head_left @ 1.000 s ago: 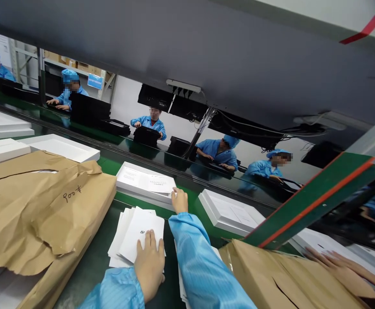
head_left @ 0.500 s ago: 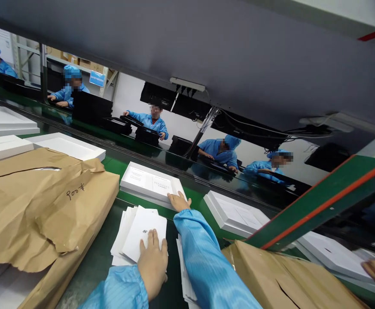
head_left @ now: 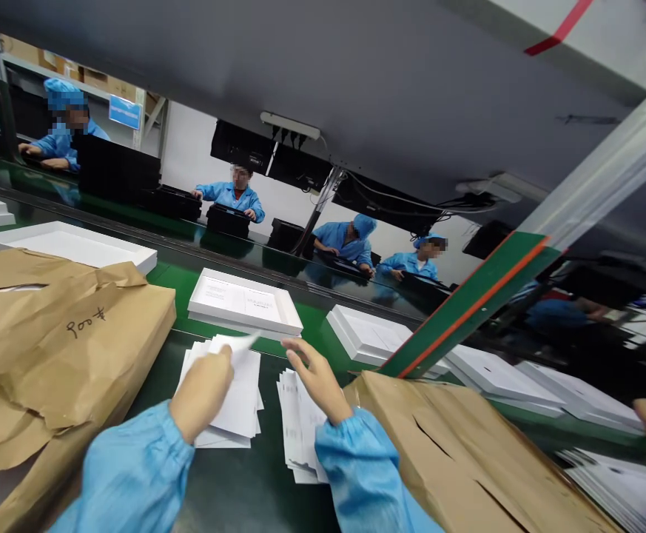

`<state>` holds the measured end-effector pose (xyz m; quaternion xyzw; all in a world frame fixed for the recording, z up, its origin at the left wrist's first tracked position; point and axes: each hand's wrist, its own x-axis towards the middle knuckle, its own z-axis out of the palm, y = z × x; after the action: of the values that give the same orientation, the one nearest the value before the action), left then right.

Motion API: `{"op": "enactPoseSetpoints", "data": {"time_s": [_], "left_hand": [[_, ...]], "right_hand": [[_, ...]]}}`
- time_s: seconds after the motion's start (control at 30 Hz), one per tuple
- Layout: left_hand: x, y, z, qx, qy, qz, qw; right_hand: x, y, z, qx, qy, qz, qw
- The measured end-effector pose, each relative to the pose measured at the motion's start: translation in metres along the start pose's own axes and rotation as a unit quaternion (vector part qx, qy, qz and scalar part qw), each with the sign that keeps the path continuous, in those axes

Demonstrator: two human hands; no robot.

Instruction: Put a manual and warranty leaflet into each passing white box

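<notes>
The right hand has left the white tray, fingers spread; the left hand now pinches a lifted card.

Card stack left of paper stack; tray behind.

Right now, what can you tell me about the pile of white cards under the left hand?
The pile of white cards lies flat on the dark bench, loosely fanned so the edges stick out unevenly. They look like thin, stiff paper, plain white on top. The left hand rests on it, lifting the top card's far corner. A brown paper package lies to its left, a second stack of cards to its right.
</notes>
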<state>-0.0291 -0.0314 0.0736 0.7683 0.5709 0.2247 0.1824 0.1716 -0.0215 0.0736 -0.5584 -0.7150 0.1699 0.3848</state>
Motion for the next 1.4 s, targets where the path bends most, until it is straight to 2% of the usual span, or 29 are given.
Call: {"op": "enactPoseSetpoints", "data": {"time_s": [0.07, 0.1, 0.2, 0.23, 0.3, 0.4, 0.47, 0.5, 0.57, 0.63, 0.7, 0.77, 0.83, 0.93, 1.1, 1.17, 1.27, 1.33, 1.4], "left_hand": [[0.004, -0.005, -0.011, -0.153, 0.05, -0.033, 0.986], [0.006, -0.007, -0.013, -0.26, 0.051, -0.039, 0.964], [0.012, -0.009, -0.001, -0.52, 0.002, -0.062, 0.852], [0.013, -0.01, 0.008, -0.569, -0.018, -0.069, 0.819], [0.015, -0.011, 0.025, -0.623, -0.059, -0.069, 0.777], [0.017, -0.017, 0.041, -0.657, -0.138, -0.05, 0.739], [0.017, -0.022, 0.045, -0.676, -0.17, -0.042, 0.716], [0.018, -0.024, 0.046, -0.684, -0.167, -0.046, 0.708], [0.019, -0.026, 0.049, -0.692, -0.134, -0.068, 0.706], [0.021, -0.027, 0.052, -0.693, -0.099, -0.094, 0.708], [0.022, -0.026, 0.055, -0.694, -0.082, -0.106, 0.708], [0.023, -0.025, 0.058, -0.694, -0.076, -0.106, 0.708], [0.023, -0.025, 0.059, -0.695, -0.073, -0.106, 0.707], [0.023, -0.025, 0.059, -0.696, -0.072, -0.11, 0.706], [0.024, -0.026, 0.06, -0.7, -0.076, -0.111, 0.701], [0.024, -0.027, 0.061, -0.701, -0.076, -0.11, 0.7], [0.024, -0.026, 0.061, -0.705, -0.081, -0.104, 0.697], [0.023, -0.025, 0.061, -0.708, -0.082, -0.093, 0.695], [0.022, -0.025, 0.06, -0.71, -0.083, -0.076, 0.695]], "right_hand": [[-0.024, 0.0, 0.008, 0.132, 0.018, 0.039, 0.99], [-0.033, 0.0, 0.013, 0.204, 0.019, 0.069, 0.976], [-0.051, -0.004, 0.031, 0.381, -0.015, 0.151, 0.912], [-0.054, -0.005, 0.036, 0.421, -0.019, 0.166, 0.892], [-0.057, -0.007, 0.045, 0.455, 0.005, 0.181, 0.872], [-0.057, -0.006, 0.051, 0.409, 0.048, 0.178, 0.894], [-0.058, -0.004, 0.049, 0.357, -0.001, 0.167, 0.919], [-0.058, -0.003, 0.044, 0.332, -0.039, 0.162, 0.928], [-0.061, -0.001, 0.03, 0.265, -0.085, 0.153, 0.948], [-0.067, 0.001, 0.008, 0.145, -0.065, 0.141, 0.977], [-0.077, 0.006, -0.015, -0.015, -0.035, 0.132, 0.991], [-0.09, 0.01, -0.032, -0.151, -0.057, 0.147, 0.976], [-0.104, 0.014, -0.04, -0.245, -0.096, 0.178, 0.948], [-0.119, 0.015, -0.039, -0.317, -0.118, 0.181, 0.924], [-0.124, 0.013, -0.039, -0.279, -0.097, 0.146, 0.944], [-0.12, 0.013, -0.044, -0.245, -0.04, 0.156, 0.956], [-0.107, 0.012, -0.049, -0.207, 0.139, 0.155, 0.956], [-0.093, 0.007, -0.043, -0.217, 0.242, 0.109, 0.94], [-0.077, -0.001, -0.026, -0.235, 0.27, 0.014, 0.934]]}}
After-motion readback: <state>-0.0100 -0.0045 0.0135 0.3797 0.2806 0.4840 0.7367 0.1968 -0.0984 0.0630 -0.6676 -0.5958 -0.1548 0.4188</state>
